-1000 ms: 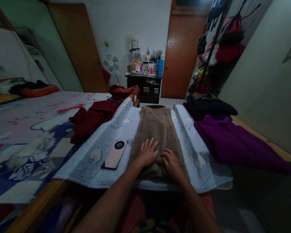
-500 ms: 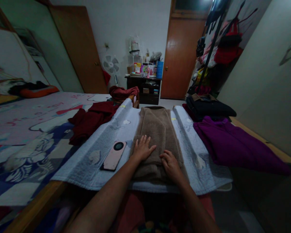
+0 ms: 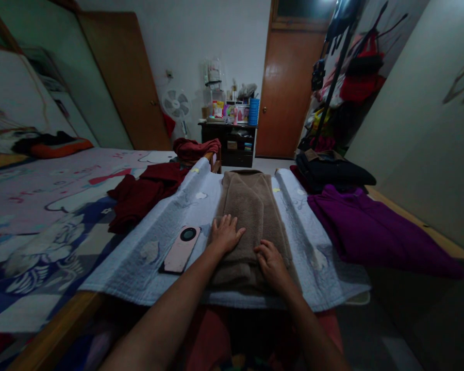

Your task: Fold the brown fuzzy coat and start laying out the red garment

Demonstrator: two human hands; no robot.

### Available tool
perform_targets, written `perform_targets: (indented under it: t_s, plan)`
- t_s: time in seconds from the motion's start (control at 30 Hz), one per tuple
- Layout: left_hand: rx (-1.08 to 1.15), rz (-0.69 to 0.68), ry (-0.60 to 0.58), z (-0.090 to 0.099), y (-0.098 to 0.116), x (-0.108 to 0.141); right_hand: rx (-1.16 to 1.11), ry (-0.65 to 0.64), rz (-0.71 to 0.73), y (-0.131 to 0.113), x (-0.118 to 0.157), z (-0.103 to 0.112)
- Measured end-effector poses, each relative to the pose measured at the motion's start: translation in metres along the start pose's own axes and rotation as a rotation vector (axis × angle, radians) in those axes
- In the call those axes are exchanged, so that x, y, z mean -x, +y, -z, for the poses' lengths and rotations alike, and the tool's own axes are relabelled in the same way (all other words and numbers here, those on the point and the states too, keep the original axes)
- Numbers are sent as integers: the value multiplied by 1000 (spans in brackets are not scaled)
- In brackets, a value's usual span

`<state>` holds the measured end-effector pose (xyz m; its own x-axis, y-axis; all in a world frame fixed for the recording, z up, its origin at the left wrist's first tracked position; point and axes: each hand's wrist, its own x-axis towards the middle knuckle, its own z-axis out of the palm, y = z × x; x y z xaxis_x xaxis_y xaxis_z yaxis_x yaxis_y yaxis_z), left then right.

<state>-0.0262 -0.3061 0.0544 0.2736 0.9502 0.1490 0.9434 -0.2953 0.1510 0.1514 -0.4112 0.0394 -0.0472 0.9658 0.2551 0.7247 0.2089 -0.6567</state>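
Note:
A brown fleece garment lies folded in a long shape on a light blue cloth. My left hand rests flat on the garment's left part, fingers spread. On its lower right part lies my right hand, with the fingers slightly bent and apart, touching the fabric. Neither hand grips anything. A pink phone with a round dark camera ring lies on the cloth, left of my left forearm.
Dark red clothing lies on the bed at the left. Folded purple clothing and a dark folded pile are at the right. A fan and a dark shelf stand at the back.
My left hand has shifted very slightly left over the garment. My right hand has hardly moved, and the view has shifted a little.

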Motion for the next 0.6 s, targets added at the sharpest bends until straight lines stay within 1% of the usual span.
perform_targets:
  t_s: [0.1,0.2,0.27,0.33,0.47,0.6]
  plan:
    - [-8,-112,54,5,9,-2,2,-10,1,-1,0,1]
    - [27,-204,22,4,18,-5,6,-19,-3,-1,0,1]
    - [53,-213,-7,1,21,-8,9,-17,-2,0,0,1]
    - [70,-209,-3,-4,21,-10,13,-11,3,1,0,0]
    - [66,-180,31,-11,15,-16,13,-9,9,0,0,0]
    - [46,-149,17,-14,7,-26,9,1,8,1,0,0]
